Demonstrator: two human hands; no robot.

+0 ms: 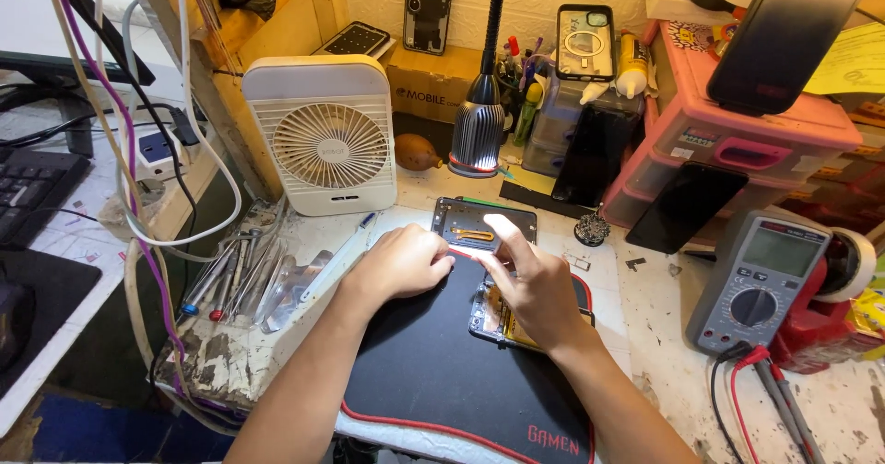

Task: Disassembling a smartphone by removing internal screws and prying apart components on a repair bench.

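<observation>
An opened phone (490, 321) with its gold inner parts exposed lies on a black mat with red edging (442, 372). My right hand (535, 284) rests over it, fingers spread, pressing on its upper part. My left hand (404, 263) is curled in a loose fist on the mat just left of the phone; I cannot see anything in it. A dark metal frame part with a gold flex strip (479, 224) lies at the mat's far edge, just beyond my fingertips.
A white desk fan (323, 137) stands behind left, a lamp head (477, 132) beside it. Tweezers and screwdrivers (244, 275) lie left of the mat. A grey multimeter (761, 280) with leads sits right. Pink drawers (737, 141), phones and cases crowd the back.
</observation>
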